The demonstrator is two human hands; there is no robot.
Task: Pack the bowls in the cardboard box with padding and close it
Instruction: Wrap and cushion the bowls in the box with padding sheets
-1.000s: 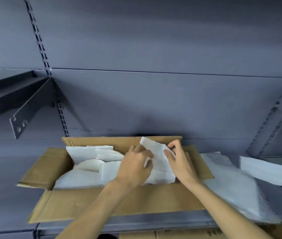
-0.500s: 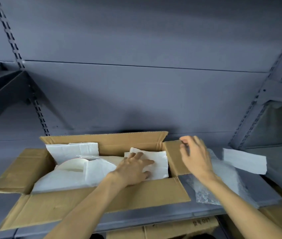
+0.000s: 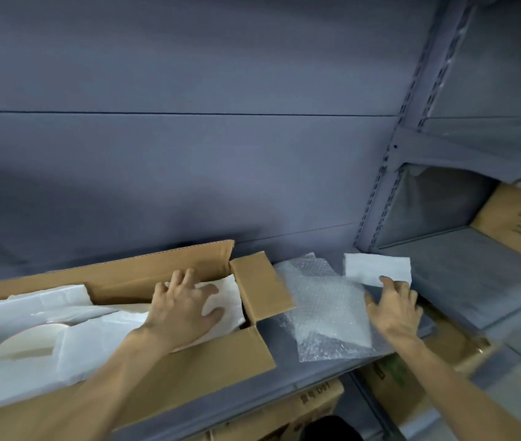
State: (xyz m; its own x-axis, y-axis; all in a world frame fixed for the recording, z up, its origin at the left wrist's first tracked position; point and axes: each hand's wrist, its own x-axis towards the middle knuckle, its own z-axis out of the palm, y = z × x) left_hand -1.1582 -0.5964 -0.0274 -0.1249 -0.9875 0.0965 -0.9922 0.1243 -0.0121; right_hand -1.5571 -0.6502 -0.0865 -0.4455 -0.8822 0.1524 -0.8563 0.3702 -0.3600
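The box (image 3: 144, 354) lies open on a grey shelf (image 3: 323, 374), its four flaps folded outward. Inside it a pale bowl (image 3: 26, 342) shows at the left end, partly wrapped in white foam sheets (image 3: 30, 310); whether more bowls lie under them cannot be told. At the box's right end the left hand (image 3: 182, 310) lies palm down on a foam sheet (image 3: 224, 300), fingers spread and straight, pressing it flat, forearm crossing the near flap. The right flap (image 3: 260, 289) stands tilted just beside that hand.

Right of the box, a sheet of bubble wrap (image 3: 326, 310) lies flat on the shelf, its left edge tucked under the right flap. Beyond it, well apart from the box, a loose white foam piece (image 3: 377, 268) lies near the shelf's upright (image 3: 380, 192). The right hand (image 3: 394, 310) reaches over the wrap's right edge, fingers loosely spread, its fingertips (image 3: 384, 279) touching the piece's near edge, not closed round it. Bare shelf shows behind the wrap. More cartons (image 3: 316, 405) sit below the shelf.
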